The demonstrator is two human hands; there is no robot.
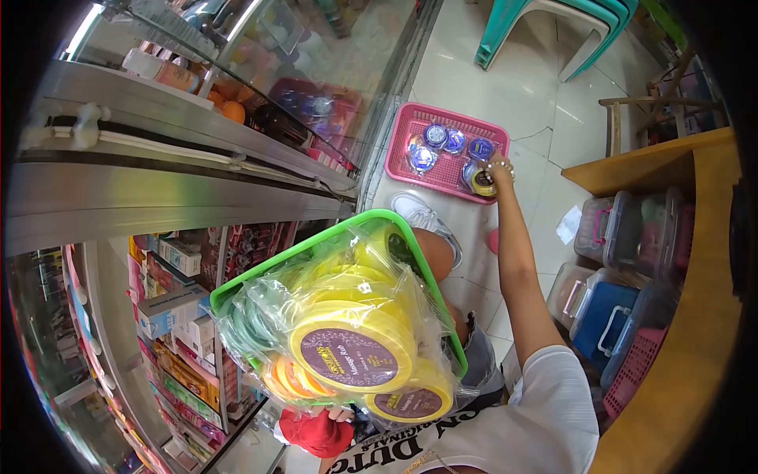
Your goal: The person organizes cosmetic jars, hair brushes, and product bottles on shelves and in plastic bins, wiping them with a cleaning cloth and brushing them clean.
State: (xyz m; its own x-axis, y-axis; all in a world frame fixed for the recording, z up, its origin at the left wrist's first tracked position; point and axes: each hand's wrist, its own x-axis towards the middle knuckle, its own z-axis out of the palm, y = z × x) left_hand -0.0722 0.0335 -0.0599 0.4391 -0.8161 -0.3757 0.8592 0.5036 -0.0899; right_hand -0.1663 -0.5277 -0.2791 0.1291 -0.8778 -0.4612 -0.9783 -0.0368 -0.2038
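Observation:
My right hand (497,168), with a beaded bracelet at its wrist, reaches into a pink basket (446,110) on the floor. Its fingers are closed at the edge of a yellow-rimmed round tub (482,182). Several purple-lidded tubs (454,141) in clear wrap lie in the same basket. Close to my body, a tilted green basket (438,296) holds plastic-wrapped stacks of large yellow tubs (351,347) labelled "Massage Rub", with green and orange ones beside them. Under its lower edge, my left hand (341,414) shows only curled fingers beside a red cloth-like item (314,433); what they grip is hidden.
A glass display case (316,47) and shelves of boxed goods (178,316) line the left. Teal plastic stools (545,12) stand at the top. Lidded storage boxes (608,316) sit under a wooden counter (671,154) on the right. A white shoe (422,217) is near the pink basket.

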